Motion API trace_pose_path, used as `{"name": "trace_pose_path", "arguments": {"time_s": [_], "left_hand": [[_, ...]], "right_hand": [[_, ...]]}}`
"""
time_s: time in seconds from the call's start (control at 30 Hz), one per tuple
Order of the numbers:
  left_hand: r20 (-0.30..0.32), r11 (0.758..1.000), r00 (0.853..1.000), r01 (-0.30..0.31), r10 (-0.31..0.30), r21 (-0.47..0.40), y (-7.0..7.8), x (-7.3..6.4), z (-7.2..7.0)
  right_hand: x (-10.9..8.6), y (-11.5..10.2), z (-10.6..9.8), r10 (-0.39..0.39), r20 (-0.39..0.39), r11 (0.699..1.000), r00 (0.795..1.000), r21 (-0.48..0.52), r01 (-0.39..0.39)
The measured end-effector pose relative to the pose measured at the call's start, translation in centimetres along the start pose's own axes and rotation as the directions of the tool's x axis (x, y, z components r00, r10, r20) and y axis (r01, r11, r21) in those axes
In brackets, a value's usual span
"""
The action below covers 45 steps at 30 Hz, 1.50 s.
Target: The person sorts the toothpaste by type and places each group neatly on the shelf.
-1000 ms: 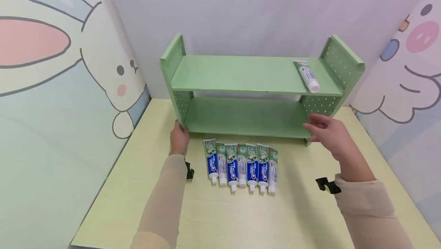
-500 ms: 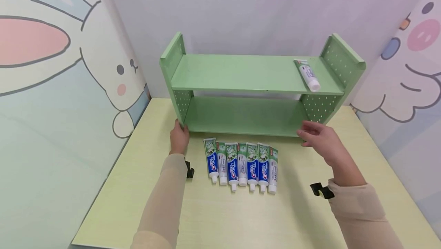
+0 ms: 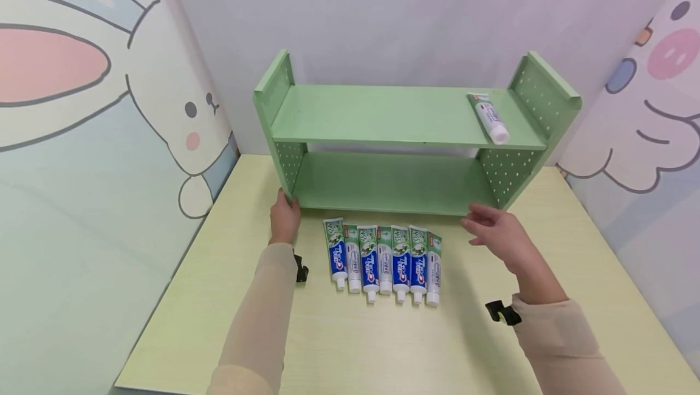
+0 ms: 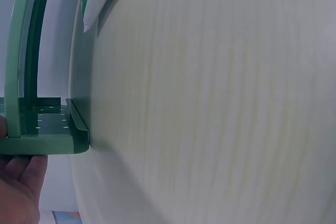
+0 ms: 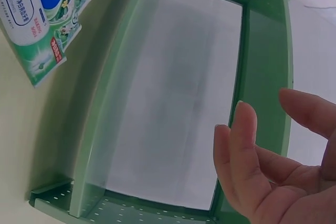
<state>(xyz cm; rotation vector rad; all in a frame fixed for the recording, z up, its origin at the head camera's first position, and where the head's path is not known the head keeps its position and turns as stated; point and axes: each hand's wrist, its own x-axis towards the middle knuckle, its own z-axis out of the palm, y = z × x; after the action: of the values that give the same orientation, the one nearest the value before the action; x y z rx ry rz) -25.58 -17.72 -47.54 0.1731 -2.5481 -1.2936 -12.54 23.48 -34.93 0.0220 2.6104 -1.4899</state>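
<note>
A green two-tier shelf rack [image 3: 372, 112] stands at the back of the table. My left hand [image 3: 284, 222] grips the lower front corner of its left side panel; in the left wrist view the fingers [image 4: 32, 174] lie against the panel's outer side. Relaxed and holding nothing, my right hand [image 3: 500, 237] hovers by the lower tier's front right corner. One white-and-green toothpaste tube [image 3: 489, 118] lies on the top tier at the right, cap to the front. Several toothpaste tubes, such as a blue one [image 3: 401, 264], lie side by side before the rack, caps toward me.
The pale wooden table [image 3: 350, 346] extends in front of the tubes and to both sides. Walls with cartoon animals stand at left and right, and a plain pale wall [image 3: 394, 18] rises behind the rack. The lower tier [image 3: 388, 185] is bare.
My right hand has come down and a little left, from the rack's right side panel to the front of the lower tier. The left hand, rack and tubes stay put.
</note>
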Motion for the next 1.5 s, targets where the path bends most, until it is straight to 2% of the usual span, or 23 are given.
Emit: {"name": "trace_pose_path", "arguments": {"time_s": [0.3,0.47,0.73,1.33,1.5], "left_hand": [[0.003,1.0,1.0,0.001,-0.001,0.005,-0.1,0.1,0.1],[0.008,1.0,1.0,0.008,-0.008,0.002,-0.1,0.1,0.0],[0.008,1.0,1.0,0.009,-0.009,0.011,0.0,0.2,0.0],[0.015,1.0,1.0,0.02,-0.021,0.006,0.1,-0.1,0.0],[0.012,1.0,1.0,0.023,-0.023,0.006,0.1,-0.1,0.0]], "right_hand": [[0.0,1.0,1.3,0.006,0.008,1.0,1.0,0.017,-0.006],[0.0,1.6,1.9,0.037,0.014,0.999,0.999,-0.003,-0.037],[0.2,3.1,3.0,0.039,0.029,0.999,0.999,-0.037,-0.037],[0.6,5.9,4.9,0.122,0.074,0.992,0.99,-0.031,-0.12],[0.7,6.4,5.6,0.157,0.074,0.987,0.985,-0.057,-0.153]]}}
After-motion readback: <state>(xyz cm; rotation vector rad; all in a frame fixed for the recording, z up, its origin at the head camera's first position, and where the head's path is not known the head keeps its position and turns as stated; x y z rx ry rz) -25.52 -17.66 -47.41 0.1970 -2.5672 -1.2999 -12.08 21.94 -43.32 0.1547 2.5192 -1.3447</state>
